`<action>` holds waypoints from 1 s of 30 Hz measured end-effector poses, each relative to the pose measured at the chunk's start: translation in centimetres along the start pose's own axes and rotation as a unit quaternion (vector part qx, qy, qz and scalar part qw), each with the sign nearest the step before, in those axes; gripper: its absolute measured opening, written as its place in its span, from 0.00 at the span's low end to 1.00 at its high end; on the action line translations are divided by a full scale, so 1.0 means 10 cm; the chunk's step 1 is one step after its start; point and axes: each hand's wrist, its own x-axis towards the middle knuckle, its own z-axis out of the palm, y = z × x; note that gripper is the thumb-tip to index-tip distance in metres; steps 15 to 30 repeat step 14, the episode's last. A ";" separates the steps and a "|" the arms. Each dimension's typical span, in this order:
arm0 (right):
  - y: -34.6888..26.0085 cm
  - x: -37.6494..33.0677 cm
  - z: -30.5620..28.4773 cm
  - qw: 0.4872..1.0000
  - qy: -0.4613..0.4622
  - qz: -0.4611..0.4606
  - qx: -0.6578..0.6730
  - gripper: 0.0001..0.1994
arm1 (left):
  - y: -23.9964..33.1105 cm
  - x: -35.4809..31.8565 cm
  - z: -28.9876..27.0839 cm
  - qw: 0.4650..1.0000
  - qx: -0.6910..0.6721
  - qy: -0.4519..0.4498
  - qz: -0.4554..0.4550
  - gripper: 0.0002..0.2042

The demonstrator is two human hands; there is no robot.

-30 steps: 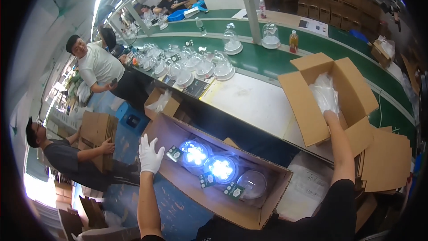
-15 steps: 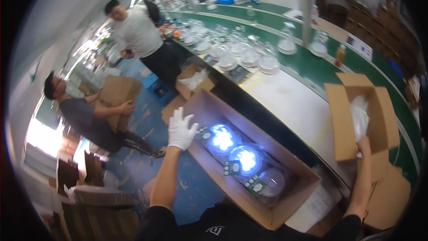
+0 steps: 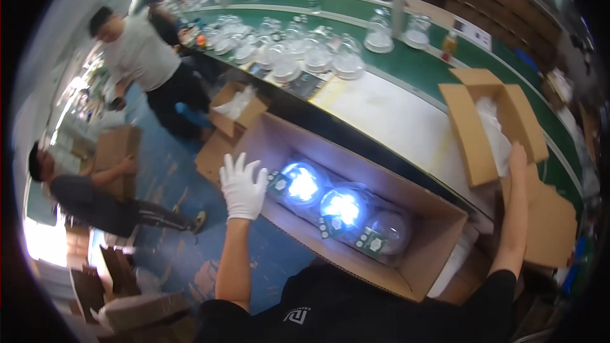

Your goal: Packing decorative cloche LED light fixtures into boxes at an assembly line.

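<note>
My left hand [image 3: 243,185], in a white glove, is held up with its fingers spread beside the left end of a long cardboard box [image 3: 305,236]. Inside that box lie clear domed lamps in a row. Two lamps, the left lamp [image 3: 300,184] and the middle lamp [image 3: 341,208], glow bright white; the right lamp [image 3: 392,232] is unlit. Green printed cards [image 3: 372,240] lie against them. My bare right hand [image 3: 518,156] is at a smaller open carton [image 3: 488,168], closed on a whitish plastic bag [image 3: 493,128] inside; its fingertips are partly hidden.
Several clear domed lamps [image 3: 318,57] stand on the green-edged bench [image 3: 248,16] beyond. A bottle [image 3: 449,46] stands farther right. A small carton [image 3: 240,107] with plastic adjoins the long box. At left, one person [image 3: 95,184] carries a carton; another person [image 3: 149,57] stands by the bench.
The view has shifted, so the bench and boxes sit differently in the picture. My left hand stays spread; my right hand stays at the smaller carton. The person carrying a carton has moved left in view.
</note>
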 end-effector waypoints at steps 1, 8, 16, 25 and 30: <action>0.02 0.00 -0.12 1.000 -0.002 0.007 -0.030 0.06 | 0.03 0.02 0.00 1.000 -0.003 -0.007 0.002 0.18; -0.46 -0.13 -1.06 0.995 0.028 -0.013 -0.098 0.11 | 0.03 -0.07 -0.05 1.000 -0.025 -0.006 -0.006 0.17; -0.54 0.20 -1.35 0.994 0.080 -0.062 0.050 0.12 | 0.05 -0.05 -0.05 0.999 -0.036 -0.011 -0.012 0.17; -0.54 0.20 -1.35 0.994 0.080 -0.062 0.050 0.12 | 0.05 -0.05 -0.05 0.999 -0.036 -0.011 -0.012 0.17; -0.54 0.20 -1.35 0.994 0.080 -0.062 0.050 0.12 | 0.05 -0.05 -0.05 0.999 -0.036 -0.011 -0.012 0.17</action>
